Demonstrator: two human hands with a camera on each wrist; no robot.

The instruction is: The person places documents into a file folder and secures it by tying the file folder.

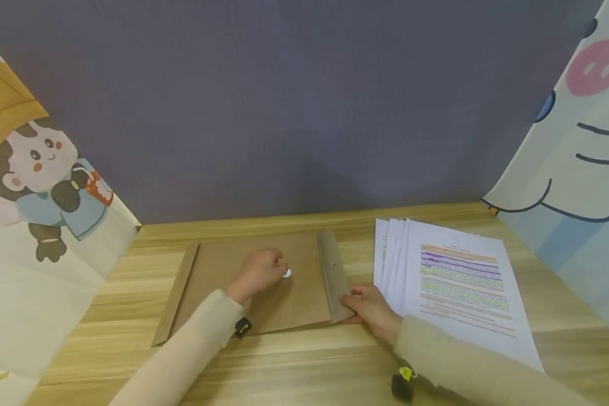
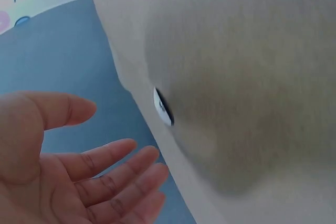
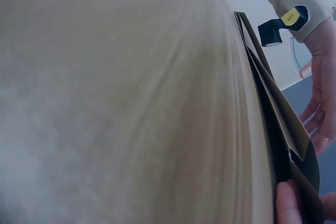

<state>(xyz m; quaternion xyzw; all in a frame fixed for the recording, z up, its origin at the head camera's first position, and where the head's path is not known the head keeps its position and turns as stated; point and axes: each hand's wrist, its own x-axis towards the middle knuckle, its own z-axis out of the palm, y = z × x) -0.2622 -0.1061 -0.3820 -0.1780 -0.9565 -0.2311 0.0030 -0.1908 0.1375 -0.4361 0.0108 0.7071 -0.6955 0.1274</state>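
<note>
A flat brown kraft-paper document envelope [image 1: 218,282] lies on the wooden table, with a flap strip [image 1: 335,270] along its right side. My left hand [image 1: 260,272] is over its middle, right by a small white round button [image 1: 287,273]. In the left wrist view the thumb stands apart from the loosely bent fingers, with nothing visible between them, and the white button [image 2: 163,107] shows beyond the fingertips. My right hand [image 1: 370,309] pinches the lower right corner of the flap, thumb on top. In the right wrist view the envelope's layered edge [image 3: 278,108] gapes between thumb and fingers.
Several printed sheets [image 1: 462,327] lie fanned to the right, the top one with coloured highlighting, close to my right hand. A dark grey panel [image 1: 304,113] rises behind the table [image 1: 304,366]. Cartoon-printed walls [image 1: 10,310] flank both sides.
</note>
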